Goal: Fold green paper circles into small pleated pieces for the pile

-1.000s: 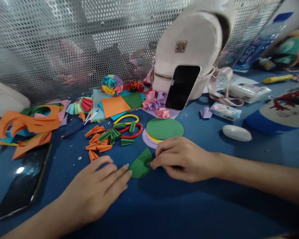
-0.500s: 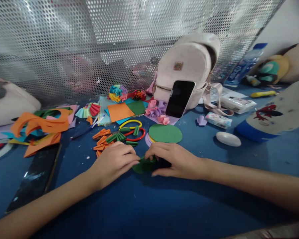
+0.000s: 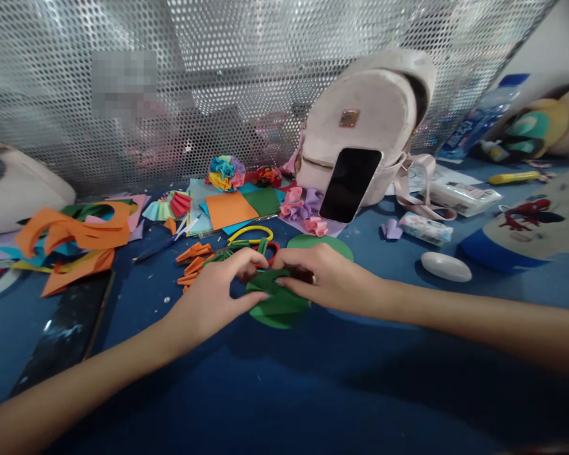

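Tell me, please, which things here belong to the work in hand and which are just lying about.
Likely for the job: green paper pinched by left hand and right hand; green oval; folded orange pieces.

Apparently just lying about: backpack; leaning phone; bottle.

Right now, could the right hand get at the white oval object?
Probably yes: the blue tabletop between the right hand and the white oval object looks free, though the hand would likely have to release the green paper first.
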A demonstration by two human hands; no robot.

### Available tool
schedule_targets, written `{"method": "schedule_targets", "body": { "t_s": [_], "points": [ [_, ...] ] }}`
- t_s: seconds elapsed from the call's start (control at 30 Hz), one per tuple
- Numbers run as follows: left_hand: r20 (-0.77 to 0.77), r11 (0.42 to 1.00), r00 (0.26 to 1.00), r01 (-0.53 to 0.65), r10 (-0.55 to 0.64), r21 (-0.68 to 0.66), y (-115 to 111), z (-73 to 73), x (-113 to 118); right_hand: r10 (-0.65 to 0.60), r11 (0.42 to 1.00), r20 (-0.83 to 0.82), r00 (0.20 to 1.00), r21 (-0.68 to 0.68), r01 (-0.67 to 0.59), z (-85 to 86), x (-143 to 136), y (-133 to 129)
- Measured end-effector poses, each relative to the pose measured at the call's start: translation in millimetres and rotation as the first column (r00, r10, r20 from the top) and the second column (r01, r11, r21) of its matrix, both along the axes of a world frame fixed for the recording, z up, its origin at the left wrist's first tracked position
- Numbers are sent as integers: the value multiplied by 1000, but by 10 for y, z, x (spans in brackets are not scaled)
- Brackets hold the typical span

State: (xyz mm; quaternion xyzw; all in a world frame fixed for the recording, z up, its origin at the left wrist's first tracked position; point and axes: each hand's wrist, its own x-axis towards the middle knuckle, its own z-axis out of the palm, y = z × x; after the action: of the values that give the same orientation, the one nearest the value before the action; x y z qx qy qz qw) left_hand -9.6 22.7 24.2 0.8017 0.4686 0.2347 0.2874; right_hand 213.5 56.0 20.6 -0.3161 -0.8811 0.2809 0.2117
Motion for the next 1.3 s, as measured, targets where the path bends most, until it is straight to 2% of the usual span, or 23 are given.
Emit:
{"method": "schedule_targets", "body": {
  "t_s": [0.07, 0.13, 0.23, 0.43, 0.5, 0.53, 0.57, 0.63, 0.7, 0.73, 0.8, 0.9, 1.0, 1.17, 1.3],
  "points": [
    [90, 987, 995, -22, 37, -158, -2, -22, 1, -2, 998, -42, 999, -55, -1, 21, 12, 33],
    [153, 967, 986, -27, 68, -254, 0, -46, -11, 2, 997, -53, 999, -76, -6, 25, 41, 58],
    [170, 961, 981, -43, 92, -272, 19, -69, -45, 18, 996, -19, 1000, -88, -20, -1, 102, 76],
    [121, 993, 993, 9, 5, -119, 62, -137, -62, 11, 998, 91, 996, -64, -5, -57, 209, 30],
    [34, 1000, 999, 14, -13, -14, 46, -166, -34, -3, 999, 125, 992, -48, 9, -81, 234, 7],
    [-29, 996, 999, 21, -19, 85, 30, -177, -17, 6, 999, 131, 991, -52, 1, -97, 245, -2],
    [-121, 977, 993, 42, -17, 210, 11, -184, -2, 12, 999, 139, 990, -54, -4, -115, 255, -8],
    [-291, 876, 956, 171, -37, 451, -33, -191, 18, 25, 998, 152, 988, -61, -16, -153, 271, -10],
    [-364, 790, 927, 286, -86, 542, -78, -200, 14, 36, 998, 172, 984, -60, -26, -187, 281, -1],
    [-383, 763, 920, 308, -85, 568, -99, -209, 3, 46, 998, 180, 983, -52, -37, -203, 285, 6],
    [-413, 740, 903, 357, -117, 570, -138, -244, -34, 83, 997, 177, 981, -24, -80, -236, 291, 20],
    [-408, 737, 910, 323, -70, 594, -180, -314, -98, 160, 981, 162, 974, 80, -174, -291, 298, 35],
    [-420, 746, 906, 318, -56, 585, -189, -358, -143, 231, 937, 207, 951, 217, -275, -340, 296, 43],
    [-433, 779, 899, 317, -65, 541, -147, -361, -172, 217, 908, 194, 957, 318, -271, -365, 262, 85],
    [-440, 782, 895, 326, -74, 531, -130, -363, -193, 313, 855, 208, 927, 363, -370, -360, 253, 138]
  ]
}}
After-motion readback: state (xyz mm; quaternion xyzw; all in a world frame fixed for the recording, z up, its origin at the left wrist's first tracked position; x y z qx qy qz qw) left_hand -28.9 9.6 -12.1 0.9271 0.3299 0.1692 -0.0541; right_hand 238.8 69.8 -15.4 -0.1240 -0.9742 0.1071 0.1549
